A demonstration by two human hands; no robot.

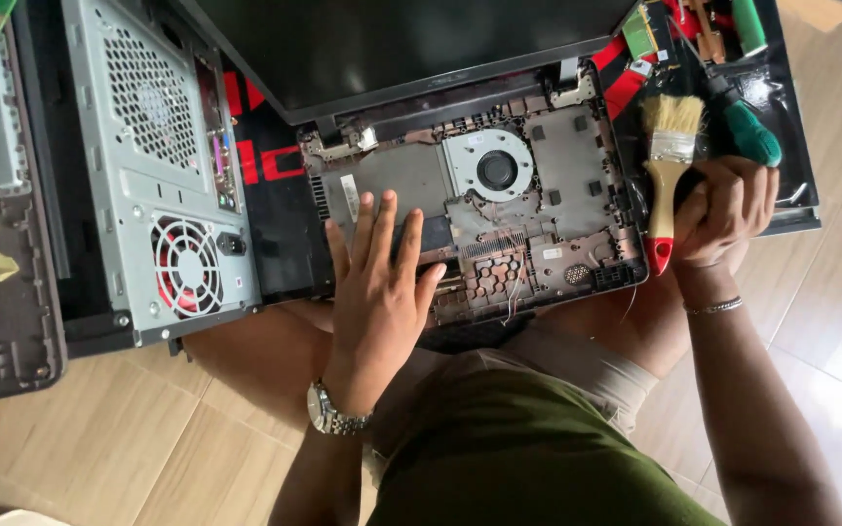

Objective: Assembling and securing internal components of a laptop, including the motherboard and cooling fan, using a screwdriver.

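At the far left, a dark keyboard panel (2, 292) lies on the tiled floor (148, 448), with yellowish scraps on it. Just beside it stands a grey desktop tower case (163, 166), rear face up, showing a perforated vent and a red-bladed fan (187, 268).

At centre, an opened laptop base (499, 205) rests across the person's lap. Its round cooling fan (496, 170) is exposed, and the dark screen (411, 49) tilts away behind it. The left hand (377, 292) lies flat on the base's lower left area, fingers spread wide and holding nothing; a metal wristwatch (333, 414) sits on that wrist.

To the right, the right hand (723, 209) has its grip closed around a paintbrush (668, 170) with a pale wooden handle and red tip, bristles pointing up, beside the base's right edge. A green-handled tool (752, 131), probably a screwdriver, lies just above the hand on a black tray (791, 195).
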